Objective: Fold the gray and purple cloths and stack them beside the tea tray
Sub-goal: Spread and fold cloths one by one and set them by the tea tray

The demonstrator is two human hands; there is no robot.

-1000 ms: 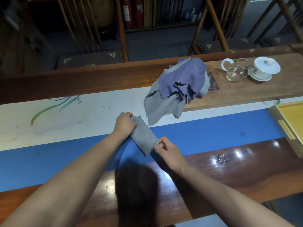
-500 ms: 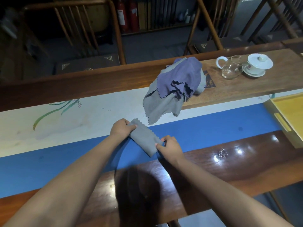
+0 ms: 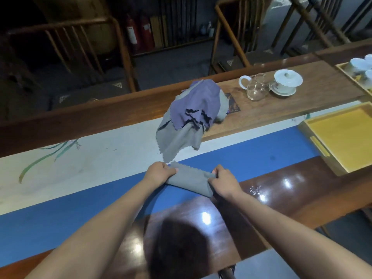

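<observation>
A small folded gray cloth [image 3: 191, 181] lies on the blue strip of the table runner, near the table's front edge. My left hand [image 3: 159, 174] grips its left end and my right hand [image 3: 223, 181] pinches its right end. Just beyond it, a loose heap of cloths rests on the low wooden tea tray [image 3: 281, 109]: purple cloths [image 3: 198, 103] on top, gray cloths [image 3: 177, 140] hanging down onto the white part of the runner.
A glass pitcher [image 3: 257, 89] and a white lidded cup on a saucer [image 3: 286, 81] stand on the tea tray at the right. A yellow wooden tray [image 3: 342, 137] sits at the right edge. More white cups [image 3: 360, 65] are at far right. Chairs stand behind the table.
The gray cloth has been folded smaller and turned from a diagonal to nearly level. Both hands shifted right with it, and my view moved left, so the tea tray appears further right.
</observation>
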